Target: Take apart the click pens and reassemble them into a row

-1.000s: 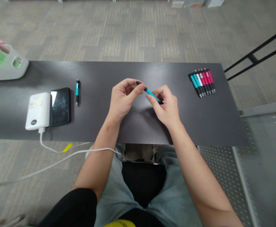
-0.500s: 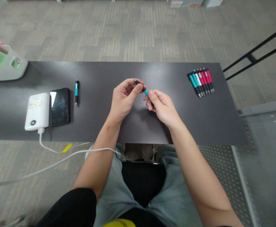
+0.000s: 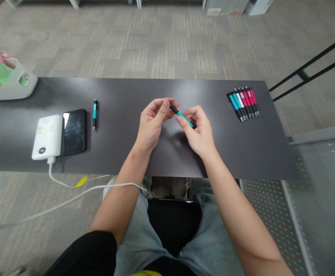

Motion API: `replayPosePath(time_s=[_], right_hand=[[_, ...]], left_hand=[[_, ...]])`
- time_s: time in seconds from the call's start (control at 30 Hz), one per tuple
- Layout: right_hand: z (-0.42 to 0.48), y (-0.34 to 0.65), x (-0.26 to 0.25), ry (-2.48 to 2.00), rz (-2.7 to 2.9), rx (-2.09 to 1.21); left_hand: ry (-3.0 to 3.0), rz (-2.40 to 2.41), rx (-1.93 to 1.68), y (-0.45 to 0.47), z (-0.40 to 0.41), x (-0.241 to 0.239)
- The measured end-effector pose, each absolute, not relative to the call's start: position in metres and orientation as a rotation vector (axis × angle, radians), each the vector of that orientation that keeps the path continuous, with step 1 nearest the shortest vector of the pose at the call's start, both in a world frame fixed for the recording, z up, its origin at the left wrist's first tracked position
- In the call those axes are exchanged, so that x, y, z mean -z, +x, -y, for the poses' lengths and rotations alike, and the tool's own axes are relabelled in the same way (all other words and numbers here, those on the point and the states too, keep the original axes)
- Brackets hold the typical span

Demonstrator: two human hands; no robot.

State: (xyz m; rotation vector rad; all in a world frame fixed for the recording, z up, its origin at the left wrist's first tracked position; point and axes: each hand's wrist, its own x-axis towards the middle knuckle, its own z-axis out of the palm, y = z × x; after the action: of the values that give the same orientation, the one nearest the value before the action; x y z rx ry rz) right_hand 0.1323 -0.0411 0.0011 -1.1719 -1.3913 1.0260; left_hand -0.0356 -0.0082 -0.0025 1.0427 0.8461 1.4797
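Observation:
Above the middle of a dark table, both hands hold one teal and black pen. My left hand pinches the pen's black upper end between thumb and fingers. My right hand grips the teal barrel lower down, its fingers curled around it. The pen slants from upper left to lower right, and its lower end is hidden in my right hand.
A row of several teal, white and pink pens lies at the table's right end. A single teal pen, a black phone and a white power bank with a white cable lie left. A grey container sits far left.
My right hand slid up the pen toward the left hand, then back down, so more of the teal barrel shows again. The view shifted slightly.

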Motion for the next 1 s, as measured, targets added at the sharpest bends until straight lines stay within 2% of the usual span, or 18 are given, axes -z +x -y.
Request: replayPosePath(time_s=[0.47,0.83,1.0], right_hand=[[0.045,0.119,-0.006,-1.122,1.315,-1.261],[0.049,0.122,0.0,-1.159,1.397,-0.995],[0.05,0.125,-0.003,-1.227,1.397,-1.005]], left_hand=[[1.008,-0.827,-1.488,-0.031,0.01,0.001],[0.932,-0.827,-1.456,-0.037,0.011,-0.001],[0.99,-0.813,-1.483,-0.036,0.008,0.007]])
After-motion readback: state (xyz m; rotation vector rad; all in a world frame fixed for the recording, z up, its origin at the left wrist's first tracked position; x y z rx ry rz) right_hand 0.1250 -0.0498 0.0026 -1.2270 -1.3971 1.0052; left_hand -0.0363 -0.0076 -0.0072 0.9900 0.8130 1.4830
